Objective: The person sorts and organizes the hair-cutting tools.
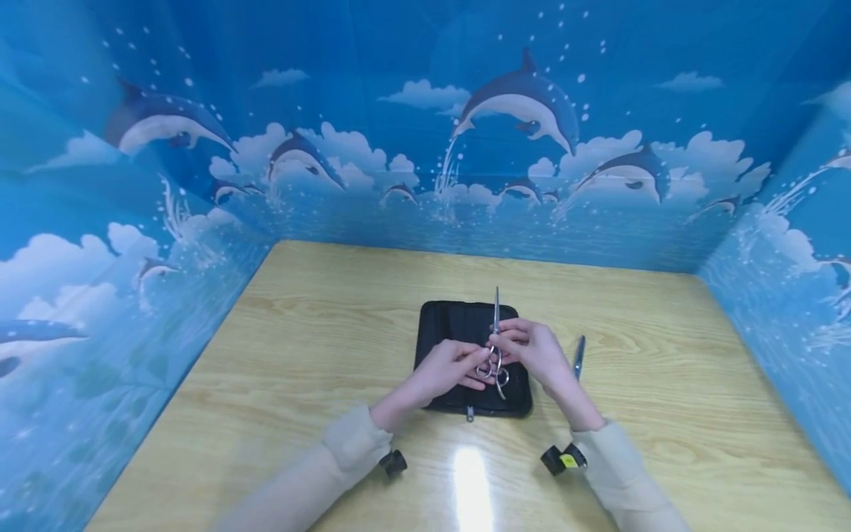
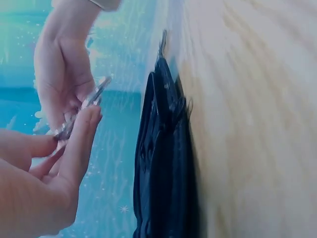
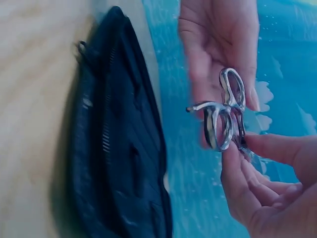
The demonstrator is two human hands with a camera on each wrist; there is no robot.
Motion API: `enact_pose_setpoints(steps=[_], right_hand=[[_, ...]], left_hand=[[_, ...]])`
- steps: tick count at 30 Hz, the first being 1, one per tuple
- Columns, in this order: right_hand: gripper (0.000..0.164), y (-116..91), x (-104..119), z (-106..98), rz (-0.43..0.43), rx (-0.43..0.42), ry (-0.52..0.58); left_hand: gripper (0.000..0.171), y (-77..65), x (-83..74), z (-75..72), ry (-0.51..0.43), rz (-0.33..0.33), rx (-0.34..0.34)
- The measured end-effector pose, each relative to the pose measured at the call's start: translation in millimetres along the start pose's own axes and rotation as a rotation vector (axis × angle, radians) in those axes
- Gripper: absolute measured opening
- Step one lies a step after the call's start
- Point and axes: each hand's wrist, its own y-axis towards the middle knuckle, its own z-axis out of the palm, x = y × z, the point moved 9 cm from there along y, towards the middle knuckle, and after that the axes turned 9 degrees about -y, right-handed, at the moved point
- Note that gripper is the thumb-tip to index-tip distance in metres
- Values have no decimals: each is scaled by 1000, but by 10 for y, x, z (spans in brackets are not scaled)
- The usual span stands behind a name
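A pair of silver scissors (image 1: 496, 314) is held up over an open black zip case (image 1: 442, 325), blades pointing away from the person. My right hand (image 1: 540, 356) pinches the scissors between thumb and fingers around the pivot and shanks. At the finger rings, my left hand (image 1: 444, 369) holds the handle with its thumb and fingertips. The right wrist view shows both rings (image 3: 233, 87) and a curved finger rest, with the left hand (image 3: 213, 54) behind them. In the left wrist view, the handle (image 2: 67, 128) lies between the left thumb and fingers.
A slender dark blue item (image 1: 580, 356) lies on the wooden table (image 1: 319, 318), right of the case and partly behind the right forearm. The case's zip pull (image 1: 470, 414) sits at its near edge. Dolphin-print blue cloth (image 1: 372, 199) walls the back and sides.
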Motion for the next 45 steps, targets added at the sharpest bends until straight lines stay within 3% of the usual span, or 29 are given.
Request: enact_pose_setpoints(steps=[3, 14, 21, 26, 31, 33, 36, 45], right_hand=[[34, -7, -43, 42, 22, -2, 41], [33, -28, -84, 102, 33, -2, 119], [34, -45, -52, 106, -31, -42, 78], [35, -55, -70, 27, -84, -74, -35], [45, -139, -169, -146, -102, -117, -306], [53, -180, -235, -161, -114, -90, -400], [68, -238, -339, -115, -127, 0, -454], [94, -296, -471, 7, -144, 120, -529]], left_hand=[[34, -33, 38, 4, -64, -19, -23], [26, -82, 81, -39, -96, -29, -76], [24, -58, 93, -65, -135, -12, -98], [26, -56, 69, -113, -131, 4, -93], [28, -125, 68, -196, -136, -10, -96], [28, -170, 84, -225, -144, -30, -100], [30, -237, 110, -234, -148, -63, -89], [31, -419, 197, -96, -239, -136, 12]])
